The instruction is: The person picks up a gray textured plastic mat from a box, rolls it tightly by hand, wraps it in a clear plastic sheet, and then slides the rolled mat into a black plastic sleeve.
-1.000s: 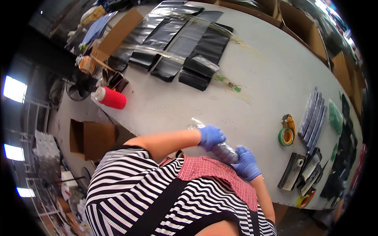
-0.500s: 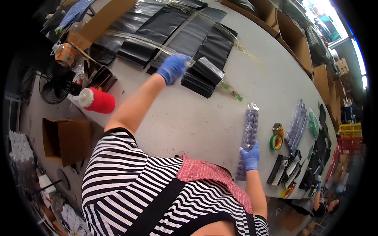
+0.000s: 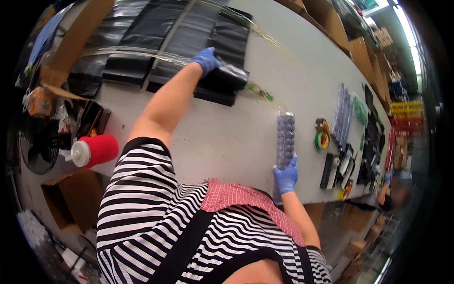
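Observation:
My left hand (image 3: pixel 206 61), in a blue glove, reaches to the stack of black plastic sheets (image 3: pixel 229 35) on the far side of the table. It touches the left end of a folded flap with shiny clear film (image 3: pixel 231 72) on top; its fingertips are partly hidden and slightly blurred. My right hand (image 3: pixel 286 178), also gloved in blue, is closed around the lower part of a long clear-wrapped pack of greyish-purple rounded pieces (image 3: pixel 285 137). That pack lies lengthwise on the table, its near end partly hidden behind the hand.
Right of the pack are a tape dispenser with green tape (image 3: pixel 321 138), similar wrapped packs (image 3: pixel 342 116) and black dispensers (image 3: pixel 329 171). A red-sleeved bottle (image 3: pixel 97 150) and a fan (image 3: pixel 39 146) stand left. Cardboard boxes (image 3: pixel 328 23) line the far edge. Another person (image 3: pixel 388 194) is at far right.
My left hand has moved from beside the clear strip onto the folded flap of the black sheets. My right hand stays on the pack. The whole view has shifted and turned slightly.

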`<action>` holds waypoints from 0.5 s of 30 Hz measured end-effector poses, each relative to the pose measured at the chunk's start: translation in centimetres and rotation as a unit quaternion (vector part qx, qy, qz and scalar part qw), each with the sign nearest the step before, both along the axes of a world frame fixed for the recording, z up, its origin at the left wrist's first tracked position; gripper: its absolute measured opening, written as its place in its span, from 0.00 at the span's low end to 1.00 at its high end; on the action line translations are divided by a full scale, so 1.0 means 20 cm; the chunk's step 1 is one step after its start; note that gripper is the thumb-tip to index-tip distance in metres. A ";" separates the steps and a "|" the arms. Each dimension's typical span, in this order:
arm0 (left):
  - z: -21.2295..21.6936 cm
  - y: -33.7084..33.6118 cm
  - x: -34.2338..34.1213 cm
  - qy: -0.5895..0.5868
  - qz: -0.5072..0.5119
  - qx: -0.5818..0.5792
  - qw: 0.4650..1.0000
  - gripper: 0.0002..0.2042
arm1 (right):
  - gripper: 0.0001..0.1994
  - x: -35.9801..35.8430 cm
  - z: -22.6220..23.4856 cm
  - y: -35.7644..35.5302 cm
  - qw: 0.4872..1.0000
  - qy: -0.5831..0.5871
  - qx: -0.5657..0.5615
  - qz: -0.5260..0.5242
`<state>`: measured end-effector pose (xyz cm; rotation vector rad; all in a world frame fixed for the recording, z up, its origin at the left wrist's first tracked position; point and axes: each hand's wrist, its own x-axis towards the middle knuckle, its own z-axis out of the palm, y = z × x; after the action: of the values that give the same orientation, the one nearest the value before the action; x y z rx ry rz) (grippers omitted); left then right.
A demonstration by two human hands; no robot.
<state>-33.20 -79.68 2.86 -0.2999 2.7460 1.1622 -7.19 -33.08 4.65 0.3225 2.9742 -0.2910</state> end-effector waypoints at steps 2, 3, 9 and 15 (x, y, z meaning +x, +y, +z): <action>-0.11 -0.19 0.01 0.006 -0.006 0.093 0.996 0.36 | 0.54 -0.06 -0.03 -0.01 1.000 0.005 0.009 0.027; 0.02 -0.07 0.09 -0.030 -0.028 0.170 0.985 0.36 | 0.54 -0.02 -0.04 0.02 1.000 0.001 0.017 0.005; 0.07 -0.15 0.49 -0.148 -0.237 0.171 0.945 0.17 | 0.55 -0.01 0.00 0.01 0.999 -0.024 -0.020 -0.015; 0.16 0.02 0.50 -0.016 -0.291 -0.160 0.943 0.14 | 0.56 -0.02 -0.02 0.00 1.000 -0.024 -0.010 -0.006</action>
<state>-23.12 -79.31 6.07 0.4350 2.6913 0.5542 -7.62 -33.01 4.32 0.3417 2.9214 -0.3088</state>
